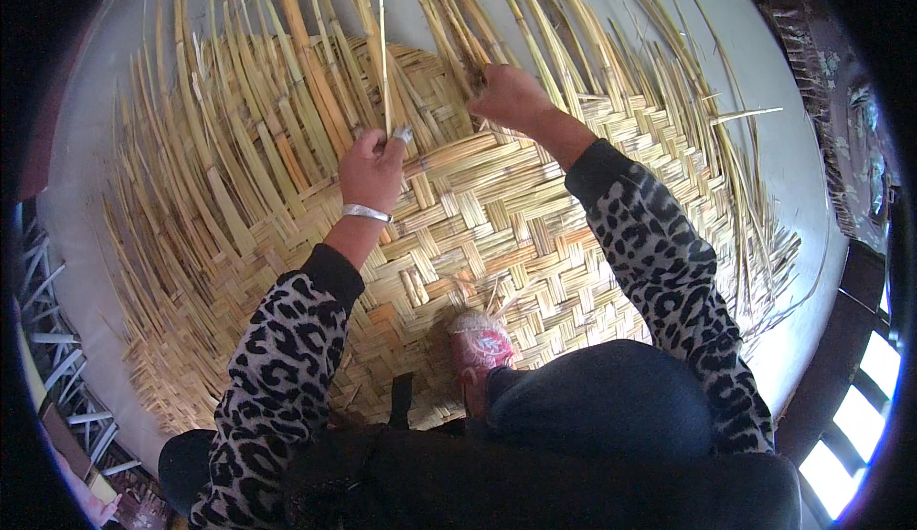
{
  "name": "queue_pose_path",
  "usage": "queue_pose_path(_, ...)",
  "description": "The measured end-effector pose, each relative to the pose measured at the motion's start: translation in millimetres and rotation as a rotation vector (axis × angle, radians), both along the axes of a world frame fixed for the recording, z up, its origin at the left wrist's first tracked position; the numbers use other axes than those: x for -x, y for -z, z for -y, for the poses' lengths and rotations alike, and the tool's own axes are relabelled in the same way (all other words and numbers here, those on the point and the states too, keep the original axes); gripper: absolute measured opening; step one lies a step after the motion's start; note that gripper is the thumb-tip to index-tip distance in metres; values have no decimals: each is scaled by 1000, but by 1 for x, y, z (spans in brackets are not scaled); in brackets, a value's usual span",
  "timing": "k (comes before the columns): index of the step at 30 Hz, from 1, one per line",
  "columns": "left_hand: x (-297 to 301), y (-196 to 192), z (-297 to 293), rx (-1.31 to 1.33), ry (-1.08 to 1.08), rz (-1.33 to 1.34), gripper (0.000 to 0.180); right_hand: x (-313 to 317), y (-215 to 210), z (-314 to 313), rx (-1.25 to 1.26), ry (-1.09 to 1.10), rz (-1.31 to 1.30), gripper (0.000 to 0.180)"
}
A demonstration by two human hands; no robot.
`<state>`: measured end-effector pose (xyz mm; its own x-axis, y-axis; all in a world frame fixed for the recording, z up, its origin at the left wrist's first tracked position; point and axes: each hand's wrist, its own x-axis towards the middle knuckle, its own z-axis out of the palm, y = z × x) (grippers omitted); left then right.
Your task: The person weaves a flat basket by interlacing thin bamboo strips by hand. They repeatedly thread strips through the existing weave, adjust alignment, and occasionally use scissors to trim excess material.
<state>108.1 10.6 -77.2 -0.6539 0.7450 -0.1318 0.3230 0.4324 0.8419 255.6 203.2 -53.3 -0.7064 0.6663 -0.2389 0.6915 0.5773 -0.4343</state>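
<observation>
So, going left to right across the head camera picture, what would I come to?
White metal rack → left hand → right hand → loose stalk sticking out sideways → bright panes at the right edge.

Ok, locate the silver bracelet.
The silver bracelet circles the left wrist, left of centre in the head view, between the left hand and dark cuff.

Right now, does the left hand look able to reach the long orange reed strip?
Probably yes: the left hand is beside the orange reed strip, nothing visibly between, though it seems to pinch a thin pale strip.
</observation>
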Motion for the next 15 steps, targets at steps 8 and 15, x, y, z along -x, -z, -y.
queue_pose_path(8,-2,-5,-1,-18,-29,99,29,-16,19,-17,460,31,-252,60)
queue_pose_path(15,2,-7,1,-47,182,-91,22,-23,-17,-5,872,81,-319,56)
